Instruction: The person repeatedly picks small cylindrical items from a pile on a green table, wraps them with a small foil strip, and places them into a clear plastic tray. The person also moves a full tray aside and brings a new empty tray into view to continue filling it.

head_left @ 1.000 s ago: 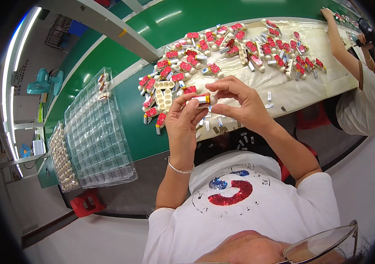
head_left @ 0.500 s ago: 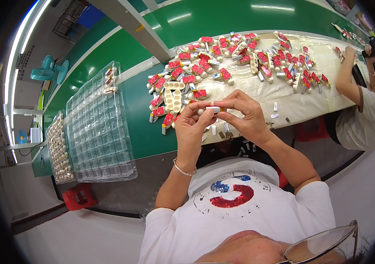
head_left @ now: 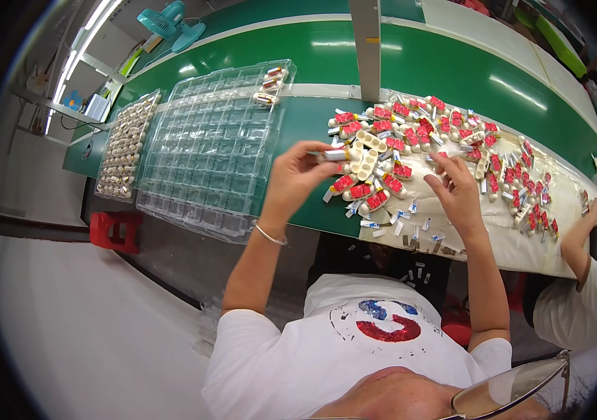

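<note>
My left hand pinches a small part with a silver-white casing and a red end between thumb and fingers, raised over the table left of the pile. I cannot make out its kind. My right hand hovers over the cream table cover, thumb and fingers apart, with nothing visible in it. Between the hands lies a pile of small cream parts with red labels and silver pieces. Cream holders with round hollows rest among them. A clear compartment tray to the left carries a few such parts at its far right corner.
A second tray, filled with cream parts, stands further left. Paper scraps lie near the front edge. A metal post rises behind the pile. A red stool is below. At right, another person's arm reaches over the table.
My hands have parted: the left moved toward the tray with the small part, the right let go and drew away to the right. The view has turned left.
</note>
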`<action>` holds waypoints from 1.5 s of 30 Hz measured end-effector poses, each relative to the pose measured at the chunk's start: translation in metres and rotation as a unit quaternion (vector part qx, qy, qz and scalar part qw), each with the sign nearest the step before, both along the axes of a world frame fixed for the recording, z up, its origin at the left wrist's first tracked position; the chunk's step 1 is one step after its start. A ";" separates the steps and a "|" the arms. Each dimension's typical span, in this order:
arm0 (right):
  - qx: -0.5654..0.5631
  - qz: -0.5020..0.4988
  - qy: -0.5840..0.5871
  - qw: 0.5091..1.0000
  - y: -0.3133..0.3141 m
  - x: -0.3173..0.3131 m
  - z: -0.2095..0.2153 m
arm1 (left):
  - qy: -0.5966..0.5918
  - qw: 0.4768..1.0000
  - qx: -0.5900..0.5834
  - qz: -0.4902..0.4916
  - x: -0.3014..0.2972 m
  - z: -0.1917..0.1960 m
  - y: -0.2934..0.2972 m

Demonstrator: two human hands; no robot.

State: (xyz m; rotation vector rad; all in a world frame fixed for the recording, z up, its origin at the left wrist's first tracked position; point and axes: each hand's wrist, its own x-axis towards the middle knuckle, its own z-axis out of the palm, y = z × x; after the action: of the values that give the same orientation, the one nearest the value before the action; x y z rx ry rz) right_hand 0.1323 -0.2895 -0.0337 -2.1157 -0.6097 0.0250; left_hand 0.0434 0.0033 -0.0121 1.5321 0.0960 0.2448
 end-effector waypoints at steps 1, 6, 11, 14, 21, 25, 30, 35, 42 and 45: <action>-0.054 -0.032 0.007 0.998 -0.004 0.005 -0.004 | -0.013 0.998 0.046 0.046 0.003 -0.001 0.023; -0.147 -0.051 -0.043 0.987 -0.013 0.000 -0.013 | 0.002 0.926 0.295 0.235 0.023 -0.031 0.156; -0.177 -0.045 -0.052 0.982 -0.026 -0.002 -0.011 | 0.064 0.861 0.455 0.220 0.039 -0.030 0.193; -0.169 -0.063 -0.005 0.984 -0.022 -0.008 -0.001 | 0.069 0.834 0.517 0.178 0.054 -0.031 0.207; -0.199 -0.104 -0.111 0.968 -0.023 -0.009 -0.016 | 0.031 0.731 0.670 0.125 0.082 -0.040 0.218; -0.153 -0.088 -0.114 0.978 -0.033 -0.006 -0.022 | 0.015 0.712 0.687 0.145 0.081 -0.050 0.222; -0.050 -0.119 -0.027 0.991 -0.042 -0.005 -0.025 | 0.007 0.879 0.455 0.142 0.069 -0.025 0.154; -0.054 -0.092 -0.037 0.994 -0.050 -0.003 -0.030 | 0.021 0.980 0.199 -0.005 0.043 0.010 0.008; 0.013 0.008 -0.145 0.989 -0.034 -0.024 0.007 | 0.032 0.987 0.074 -0.141 0.035 -0.021 -0.121; 0.064 0.023 -0.144 0.987 -0.031 -0.034 0.020 | 0.029 0.987 0.026 -0.156 0.030 -0.028 -0.145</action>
State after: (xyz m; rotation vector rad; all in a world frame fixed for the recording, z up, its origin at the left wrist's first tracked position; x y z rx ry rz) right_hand 0.0988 -0.3203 -0.0137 -1.9943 -0.8074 -0.2910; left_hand 0.0735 -0.1414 -0.0399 1.5828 -0.1048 -0.0469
